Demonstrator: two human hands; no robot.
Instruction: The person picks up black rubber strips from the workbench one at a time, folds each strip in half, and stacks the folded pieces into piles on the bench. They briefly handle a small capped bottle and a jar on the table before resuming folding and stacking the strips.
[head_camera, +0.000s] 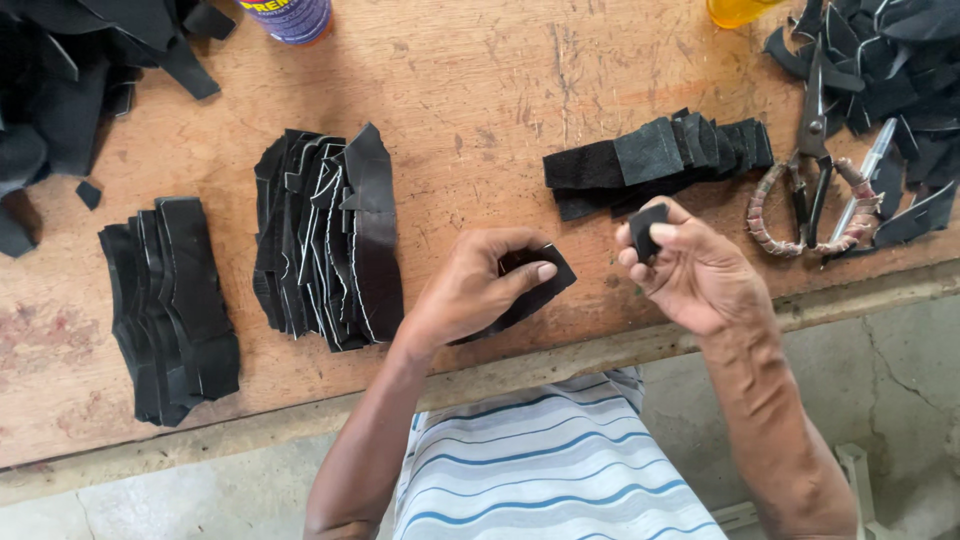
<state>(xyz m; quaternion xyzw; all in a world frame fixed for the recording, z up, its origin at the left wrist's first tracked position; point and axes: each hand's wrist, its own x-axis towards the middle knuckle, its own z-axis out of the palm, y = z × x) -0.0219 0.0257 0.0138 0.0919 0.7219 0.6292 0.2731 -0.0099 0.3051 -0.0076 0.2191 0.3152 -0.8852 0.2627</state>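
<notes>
My left hand grips a flat black leather piece just above the wooden table, near its front edge. My right hand pinches a smaller black leather piece between thumb and fingers, held up a little to the right of the left hand. A fanned row of black leather pieces lies right behind both hands.
Two stacks of black leather cut-outs lie at the left and centre-left. Scissors with wrapped handles lie at the right beside a heap of black scraps. More scraps are piled far left. A purple bottle and a yellow bottle stand at the back.
</notes>
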